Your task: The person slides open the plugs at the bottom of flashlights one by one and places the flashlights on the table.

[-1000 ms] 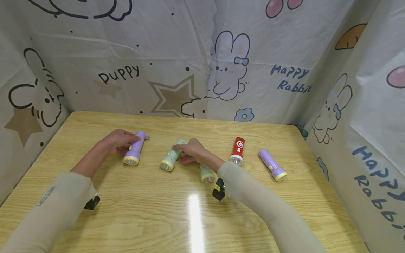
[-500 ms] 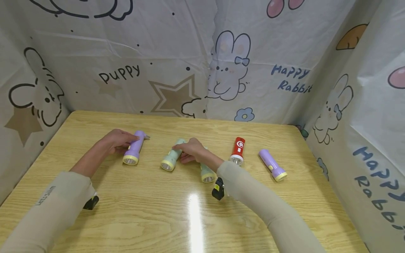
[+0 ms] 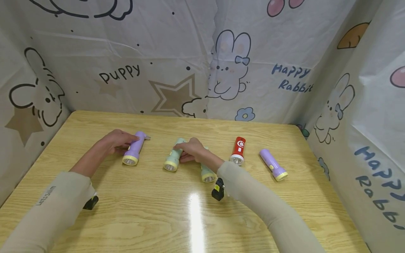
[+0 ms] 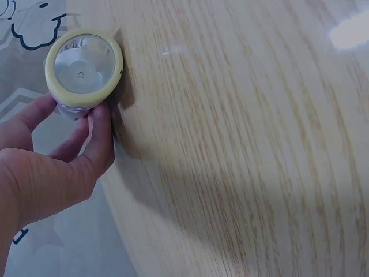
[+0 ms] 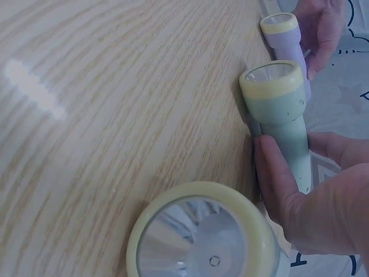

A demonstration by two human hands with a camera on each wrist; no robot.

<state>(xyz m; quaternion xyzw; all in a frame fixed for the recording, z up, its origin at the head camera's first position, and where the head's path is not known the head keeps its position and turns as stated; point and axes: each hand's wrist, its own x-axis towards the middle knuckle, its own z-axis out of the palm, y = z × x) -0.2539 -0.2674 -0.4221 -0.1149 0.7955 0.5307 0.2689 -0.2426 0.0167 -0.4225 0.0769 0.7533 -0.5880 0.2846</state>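
While gripped, green torch (image 3: 172, 159) lies under right hand (image 3: 191, 149) — flat

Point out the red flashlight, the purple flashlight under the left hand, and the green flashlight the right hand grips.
red flashlight (image 3: 238, 149): head view, middle of its body.
purple flashlight (image 3: 134, 149): head view, barrel beside the fingers.
green flashlight (image 5: 283, 121): right wrist view, barrel behind the yellow rim.

Backdrop cloth (image 3: 177, 52) reads "Puppy" at left, "Happy Rabbit" at centre-right and again on the right wall — left sleeve (image 3: 47, 207) has small lettering, approx. "LETSSLIM", not clearly legible.
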